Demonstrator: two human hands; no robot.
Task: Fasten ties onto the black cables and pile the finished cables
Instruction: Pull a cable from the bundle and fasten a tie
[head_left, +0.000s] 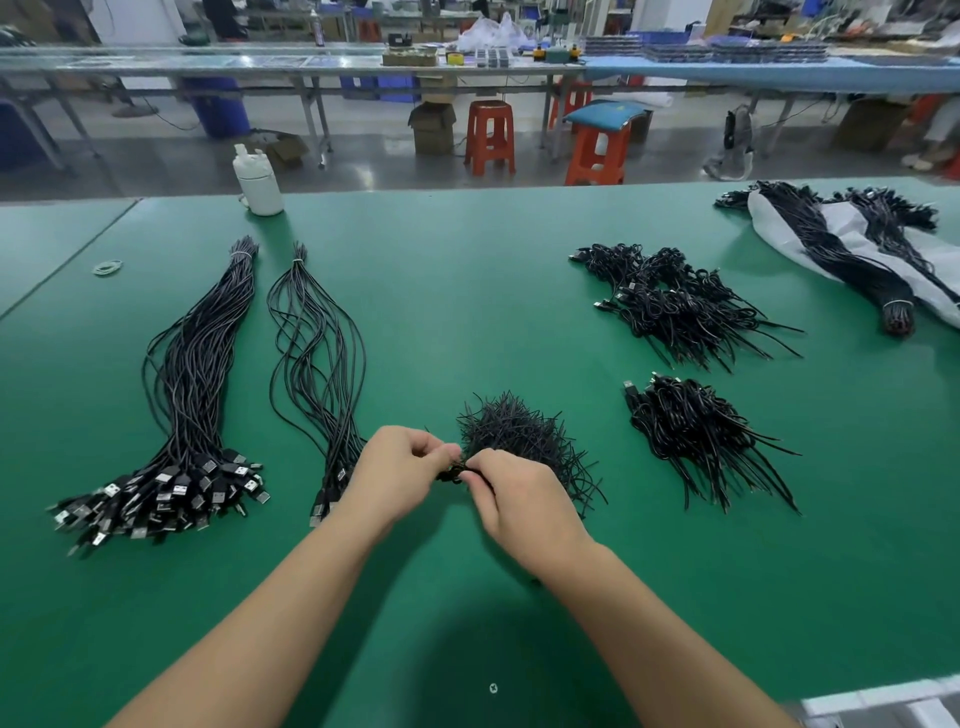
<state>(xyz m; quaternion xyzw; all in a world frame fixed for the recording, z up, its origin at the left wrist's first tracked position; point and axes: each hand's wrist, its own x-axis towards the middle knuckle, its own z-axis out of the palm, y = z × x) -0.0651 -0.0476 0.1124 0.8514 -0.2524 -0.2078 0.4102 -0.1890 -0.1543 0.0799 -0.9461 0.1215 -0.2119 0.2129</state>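
Here both hands meet above the green counter (467, 312): the left hand (400, 470) and right hand (514, 499) each pinch a small coiled black cable (451, 474) between fingertips, just before the heap of loose ties (519, 431). Finished cables (696, 431) lie piled to the right; untied bundles (192, 395) lie left.
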